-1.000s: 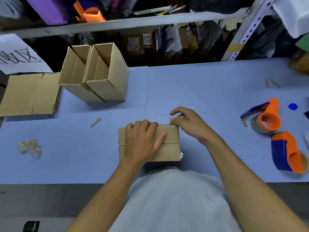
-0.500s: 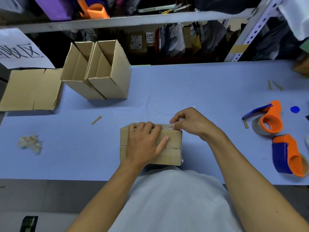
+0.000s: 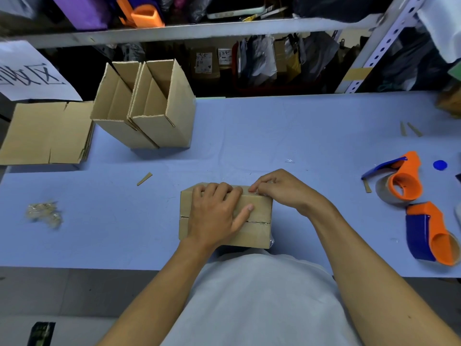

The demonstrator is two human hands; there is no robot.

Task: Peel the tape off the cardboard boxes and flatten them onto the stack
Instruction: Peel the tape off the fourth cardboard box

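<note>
Meanwhile, a closed cardboard box sits at the near tabletop edge, its top largely hidden by the flat, spread left hand. Right hand fingertips pinch its far edge; any clear tape there is indistinct.

Wearing a plain white shirt, smooth and unmarked, filling the lower middle of the frame. Bare from forearm to wrist on both sides, no sleeve reaching either arm, no watch, ring or band on the left hand or the right hand. Short, unpainted nails on the fingers.
</note>
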